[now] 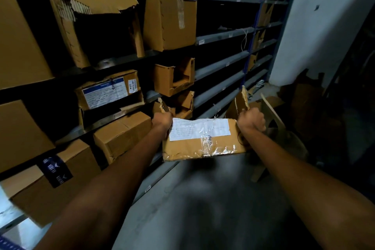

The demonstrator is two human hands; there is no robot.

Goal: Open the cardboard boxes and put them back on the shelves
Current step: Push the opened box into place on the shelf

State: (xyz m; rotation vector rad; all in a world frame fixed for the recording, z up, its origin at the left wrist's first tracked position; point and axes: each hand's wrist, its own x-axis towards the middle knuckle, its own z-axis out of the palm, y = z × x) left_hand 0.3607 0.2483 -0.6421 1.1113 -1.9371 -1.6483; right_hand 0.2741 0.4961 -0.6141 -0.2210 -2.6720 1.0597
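I hold a brown cardboard box (pixel 203 144) out in front of me, in the aisle beside the shelves. It has a white paper label and torn clear tape on the face toward me. My left hand (pixel 162 121) grips its upper left edge, next to a torn flap. On the upper right edge my right hand (pixel 251 118) is clenched around a raised, ragged flap (pixel 240 101). The inside of the box is hidden from me.
Grey metal shelves (pixel 221 65) with blue uprights run along the left, holding several cardboard boxes, some torn open (pixel 95 26), some shut (pixel 121 136). A white wall (pixel 316 36) stands at the right. Cardboard scraps (pixel 272 111) lie on the dark floor beyond the box.
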